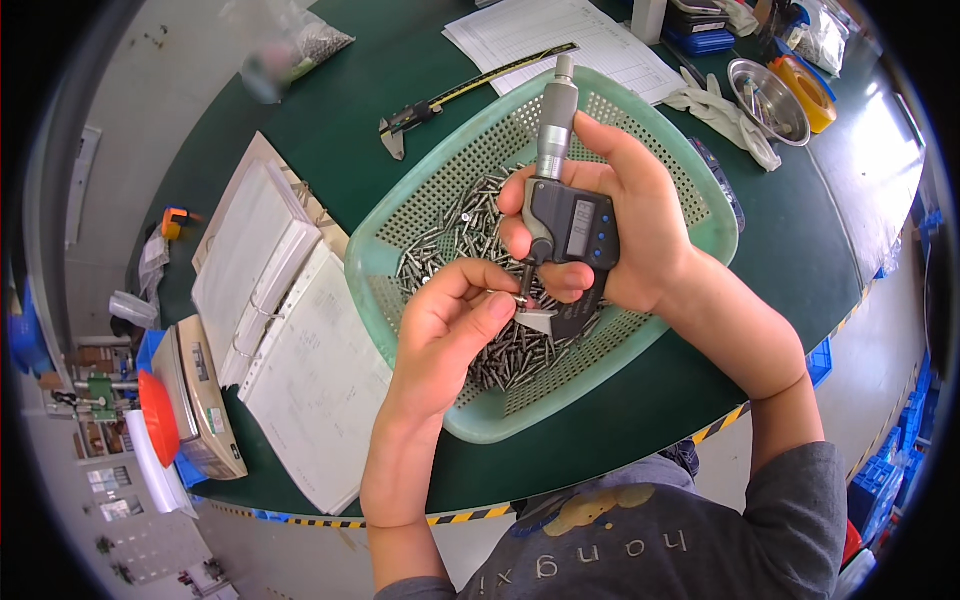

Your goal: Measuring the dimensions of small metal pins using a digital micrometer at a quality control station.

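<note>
My right hand (645, 225) is wrapped round a digital micrometer (578, 225), its thimble up and its frame low. Between thumb and forefinger my left hand (448, 325) pinches a small screw-like metal piece (520, 299) at the micrometer's jaws; the fingertips hide most of it. Both hands are over a pale green perforated plastic basket (364, 285). Many slim, silvery screw-like pieces (470, 235) lie heaped in the basket, under and around the hands.
Left of the basket lies an open ring binder (310, 375), with a weighing scale (205, 405) beyond it. A caliper (400, 128) and paper sheets (600, 45) lie behind. At the far right are a white glove (735, 125), a metal bowl (765, 92) and orange tape (808, 95).
</note>
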`<act>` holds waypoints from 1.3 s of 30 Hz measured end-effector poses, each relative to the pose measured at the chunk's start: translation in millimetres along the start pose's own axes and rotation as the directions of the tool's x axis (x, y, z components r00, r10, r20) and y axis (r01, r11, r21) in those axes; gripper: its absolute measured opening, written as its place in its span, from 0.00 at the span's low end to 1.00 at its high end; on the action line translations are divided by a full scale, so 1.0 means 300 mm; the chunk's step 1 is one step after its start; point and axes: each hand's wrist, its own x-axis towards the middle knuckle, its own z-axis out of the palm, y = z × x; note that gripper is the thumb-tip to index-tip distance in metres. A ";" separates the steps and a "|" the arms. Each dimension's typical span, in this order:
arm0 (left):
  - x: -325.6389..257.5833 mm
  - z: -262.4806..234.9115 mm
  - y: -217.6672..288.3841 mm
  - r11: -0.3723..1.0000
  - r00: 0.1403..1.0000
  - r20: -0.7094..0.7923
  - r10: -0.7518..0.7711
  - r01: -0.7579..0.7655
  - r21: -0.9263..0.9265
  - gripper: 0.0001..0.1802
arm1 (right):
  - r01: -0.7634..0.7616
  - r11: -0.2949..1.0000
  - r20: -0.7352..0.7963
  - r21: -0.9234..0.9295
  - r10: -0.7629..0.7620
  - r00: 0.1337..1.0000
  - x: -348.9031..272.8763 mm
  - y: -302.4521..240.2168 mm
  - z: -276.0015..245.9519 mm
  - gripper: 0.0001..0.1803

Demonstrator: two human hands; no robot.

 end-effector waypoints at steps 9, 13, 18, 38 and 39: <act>0.006 0.011 0.006 1.000 1.000 -0.006 -0.002 0.002 0.011 0.08 | 0.039 0.992 -0.032 -0.119 -0.043 0.999 0.004 -0.003 0.003 0.34; 0.004 0.008 0.007 1.000 1.000 -0.001 -0.009 0.009 0.010 0.09 | 0.030 0.994 -0.028 -0.104 -0.033 0.999 0.006 0.003 -0.002 0.34; 0.003 0.015 0.013 0.999 0.999 -0.037 -0.036 0.037 0.036 0.08 | 0.023 0.994 -0.032 -0.107 -0.026 0.999 -0.002 0.001 0.006 0.34; 0.003 0.006 0.005 0.999 1.000 0.003 0.028 -0.029 0.016 0.10 | -0.006 1.000 -0.041 0.012 0.007 0.999 0.000 -0.004 -0.002 0.34; 0.002 0.005 0.006 0.999 0.999 0.003 0.035 -0.035 0.016 0.09 | -0.005 1.000 -0.041 0.020 0.006 0.999 -0.001 -0.005 0.001 0.34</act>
